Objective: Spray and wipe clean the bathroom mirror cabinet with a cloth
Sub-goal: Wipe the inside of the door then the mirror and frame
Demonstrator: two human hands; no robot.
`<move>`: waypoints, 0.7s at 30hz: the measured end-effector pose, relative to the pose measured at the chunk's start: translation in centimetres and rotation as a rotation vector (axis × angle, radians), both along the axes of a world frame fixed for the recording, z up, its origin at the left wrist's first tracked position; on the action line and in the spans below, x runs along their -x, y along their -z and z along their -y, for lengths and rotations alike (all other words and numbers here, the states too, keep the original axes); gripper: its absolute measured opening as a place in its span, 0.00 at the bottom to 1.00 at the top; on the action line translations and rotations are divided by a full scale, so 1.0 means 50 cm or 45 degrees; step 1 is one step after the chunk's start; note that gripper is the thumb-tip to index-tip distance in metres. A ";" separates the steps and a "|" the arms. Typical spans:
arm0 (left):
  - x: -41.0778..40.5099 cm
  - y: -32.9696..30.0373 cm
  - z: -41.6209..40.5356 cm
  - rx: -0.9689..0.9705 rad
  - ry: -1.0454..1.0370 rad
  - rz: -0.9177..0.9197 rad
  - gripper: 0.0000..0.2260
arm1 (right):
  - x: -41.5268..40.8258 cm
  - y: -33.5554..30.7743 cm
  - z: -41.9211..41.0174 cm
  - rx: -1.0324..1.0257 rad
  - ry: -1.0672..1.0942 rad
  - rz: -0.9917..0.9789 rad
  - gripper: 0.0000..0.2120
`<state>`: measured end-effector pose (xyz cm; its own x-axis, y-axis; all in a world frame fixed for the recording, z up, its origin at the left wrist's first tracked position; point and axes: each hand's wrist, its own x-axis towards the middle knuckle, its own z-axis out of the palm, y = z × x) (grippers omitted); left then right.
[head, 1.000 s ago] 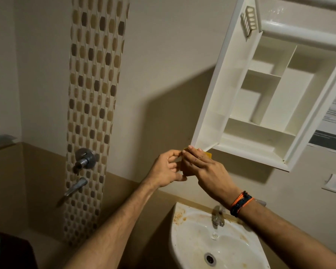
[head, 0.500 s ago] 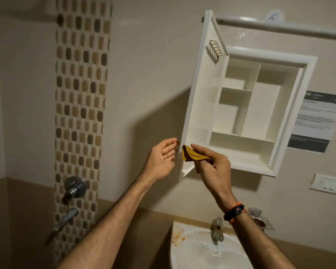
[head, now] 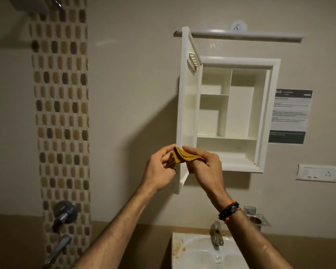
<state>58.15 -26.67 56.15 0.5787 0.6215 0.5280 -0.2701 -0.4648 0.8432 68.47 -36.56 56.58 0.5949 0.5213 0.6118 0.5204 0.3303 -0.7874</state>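
Open mirror cabinet [head: 229, 113] on the wall above the basin [head: 200, 251], door [head: 186, 105] swung out to the left on its hinges, shelves bare, mirror face turned away and out of sight; likely to swing or slam under a sideways push from a wipe along its free edge, with strain on the hinges if leaned on. Below that, stained basin and tap [head: 216, 235] directly under the work, ready to catch a dropped rag and wet or dirty it. Between the two, mustard-yellow cloth [head: 182, 155] bunched in front of the door's lower corner, pinched on one side by the left hand [head: 160, 169] with fingers curled round its edge, draped over and gripped by the fingers of the right hand [head: 204, 166] on the other; probably mid-fold or mid-transfer, so a loose grip on either side could let it slip. No spray bottle in view, hence a risk of dry wiping that only smears dust. Smallest hazard: small rack [head: 192, 62] high on the door's inner face, apt to snag the cloth
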 end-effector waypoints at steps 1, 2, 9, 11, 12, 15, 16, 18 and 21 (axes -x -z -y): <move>-0.010 0.000 0.012 -0.025 0.034 -0.004 0.34 | -0.010 0.002 0.012 -0.005 0.020 0.007 0.20; -0.020 0.001 0.022 -0.049 0.069 -0.007 0.34 | -0.020 0.005 0.024 -0.010 0.042 0.011 0.20; -0.121 0.002 0.096 -0.151 0.289 -0.063 0.33 | -0.111 0.019 0.139 -0.142 0.200 -0.040 0.21; -0.155 0.002 0.114 -0.237 0.322 -0.095 0.34 | -0.138 0.017 0.170 -0.165 0.238 -0.063 0.20; -0.172 0.000 0.123 -0.291 0.334 -0.114 0.34 | -0.153 0.016 0.182 -0.171 0.263 -0.066 0.19; -0.228 -0.007 0.141 -0.532 0.295 -0.180 0.35 | -0.198 0.014 0.210 -0.185 0.349 -0.088 0.20; -0.252 -0.011 0.145 -0.615 0.273 -0.200 0.36 | -0.216 0.013 0.217 -0.191 0.379 -0.089 0.21; -0.289 -0.017 0.147 -0.746 0.248 -0.226 0.36 | -0.251 0.012 0.225 -0.192 0.435 -0.098 0.22; -0.351 -0.026 0.138 -0.983 0.229 -0.297 0.37 | -0.318 0.009 0.230 -0.182 0.555 -0.122 0.22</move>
